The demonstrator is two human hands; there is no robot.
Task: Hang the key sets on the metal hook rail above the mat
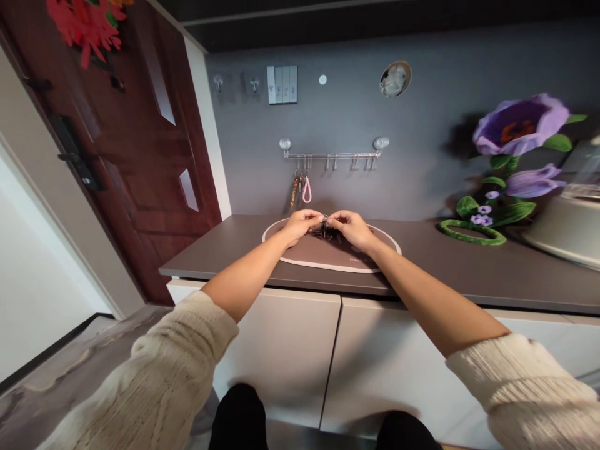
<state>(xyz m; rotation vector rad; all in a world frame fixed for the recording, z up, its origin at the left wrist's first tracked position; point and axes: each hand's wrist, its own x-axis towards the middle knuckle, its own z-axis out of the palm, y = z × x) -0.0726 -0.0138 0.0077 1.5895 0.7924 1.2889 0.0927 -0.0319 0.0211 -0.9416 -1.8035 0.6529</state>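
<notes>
My left hand (302, 224) and my right hand (351, 227) meet over an oval brown mat (328, 255) on a dark countertop (469, 269). Both pinch a small dark bunch of metal things (327, 230), probably keys, between the fingertips. The bunch sits just above the mat, partly hidden by my fingers. Both sleeves are cream knit, pushed up the forearms.
A hook rail (334, 155) on the grey wall carries a keychain with a pink loop (306, 189). Purple fabric flowers (515, 156) stand at the right beside a grey box (569, 225). A dark red door (131, 144) is at the left. White cabinet doors (328, 362) lie below the counter.
</notes>
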